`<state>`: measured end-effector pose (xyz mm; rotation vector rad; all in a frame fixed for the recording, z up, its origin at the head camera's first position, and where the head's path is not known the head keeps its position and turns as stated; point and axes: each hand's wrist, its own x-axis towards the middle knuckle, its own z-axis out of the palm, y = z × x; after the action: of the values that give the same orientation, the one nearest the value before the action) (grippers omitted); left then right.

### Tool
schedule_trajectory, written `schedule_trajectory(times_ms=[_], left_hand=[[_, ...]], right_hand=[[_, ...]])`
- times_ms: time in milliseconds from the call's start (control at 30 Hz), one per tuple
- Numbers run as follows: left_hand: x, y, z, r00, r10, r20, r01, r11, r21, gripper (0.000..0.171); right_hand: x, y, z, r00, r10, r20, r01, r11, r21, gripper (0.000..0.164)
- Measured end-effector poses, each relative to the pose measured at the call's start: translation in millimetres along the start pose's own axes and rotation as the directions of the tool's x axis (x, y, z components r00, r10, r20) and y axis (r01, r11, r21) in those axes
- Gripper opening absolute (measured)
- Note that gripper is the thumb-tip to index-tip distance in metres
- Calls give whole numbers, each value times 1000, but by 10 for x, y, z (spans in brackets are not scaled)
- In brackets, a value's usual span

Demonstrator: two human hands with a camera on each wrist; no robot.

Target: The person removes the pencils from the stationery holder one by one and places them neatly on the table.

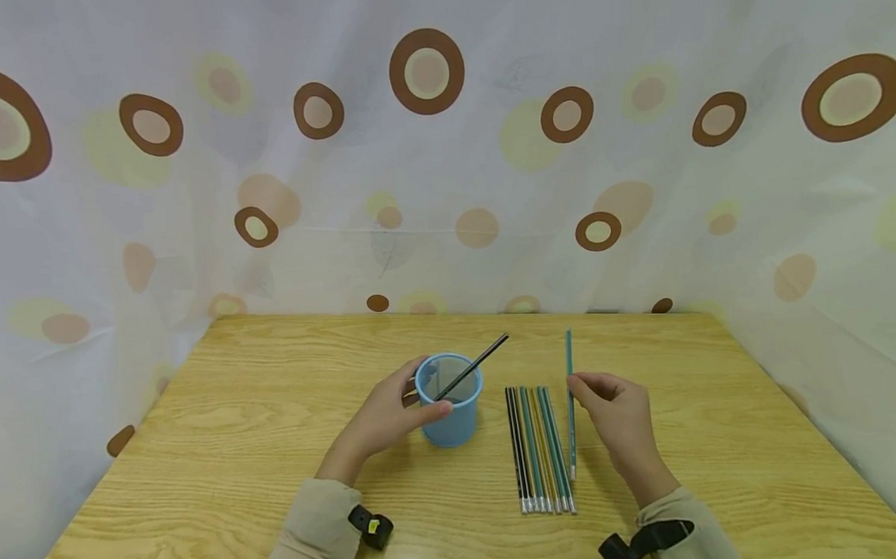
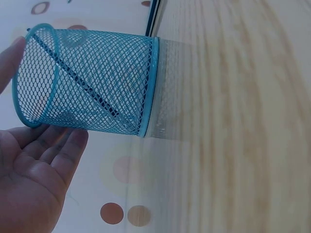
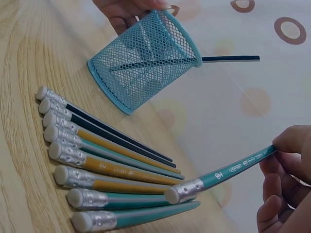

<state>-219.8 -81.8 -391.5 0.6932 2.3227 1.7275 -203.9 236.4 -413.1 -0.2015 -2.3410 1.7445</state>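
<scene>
My left hand [image 1: 385, 417] holds a light blue mesh pencil cup [image 1: 451, 428], thumb at the near rim and the other fingers around its far left side. The cup is upright on the table. One dark pencil [image 1: 486, 357] leans inside it, its upper end poking out past the rim to the right. Between thumb and fingertips, my right hand [image 1: 625, 412] pinches a teal pencil [image 3: 232, 170], eraser end toward me. Left of that hand lies a row of several black, yellow and teal pencils [image 3: 126, 167], their white erasers lined up at the near end.
The wooden table [image 1: 272, 379] reaches back to a white curtain [image 1: 413, 164] printed with brown and beige circles. A black strap with a small device [image 1: 372, 526] sits on the left sleeve, and another strap [image 1: 645, 543] on the right.
</scene>
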Motion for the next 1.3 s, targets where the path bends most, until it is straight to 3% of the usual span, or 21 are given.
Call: schedule_trajectory(times_ms=[667, 1300], left_hand=[[2, 6, -3, 1000, 14, 8, -14, 1000, -3, 75], [0, -7, -6, 1000, 17, 6, -17, 1000, 1, 77]], right_hand=[[29, 113, -31, 992, 101, 77, -90, 987, -135, 42], [40, 211, 12, 978, 186, 98, -161, 962, -219, 29]])
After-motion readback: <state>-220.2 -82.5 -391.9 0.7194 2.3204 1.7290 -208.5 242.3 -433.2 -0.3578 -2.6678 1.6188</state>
